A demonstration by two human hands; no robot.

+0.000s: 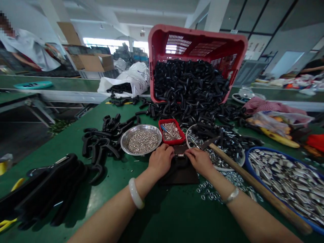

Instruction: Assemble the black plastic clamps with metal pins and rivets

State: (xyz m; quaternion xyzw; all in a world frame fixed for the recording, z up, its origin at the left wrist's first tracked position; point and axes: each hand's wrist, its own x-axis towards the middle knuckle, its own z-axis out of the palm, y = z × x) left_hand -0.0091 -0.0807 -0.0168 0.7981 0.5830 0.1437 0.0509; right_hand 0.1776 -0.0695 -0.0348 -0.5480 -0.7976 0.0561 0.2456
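Observation:
On the green table, a dark flat block (188,176) lies under a black handle-like part (177,165) with a small metal spring (180,155) at its upper end. My left hand (162,160) is closed at the left side of the spring, its fingertips on the black part. From the right, my right hand (199,161) pinches at the spring's other end; what it holds is too small to name. A metal bowl (123,143) of tiny metal pieces and a red tray (174,141) of pins stand just beyond my hands.
A red crate (241,50) tipped toward me spills black parts. At right are a white tray (244,158), a wooden-handled hammer (263,190) and a blue tray (247,162) of metal pieces. Black parts (97,145) lie at left. A person (32,50) stands at the far left.

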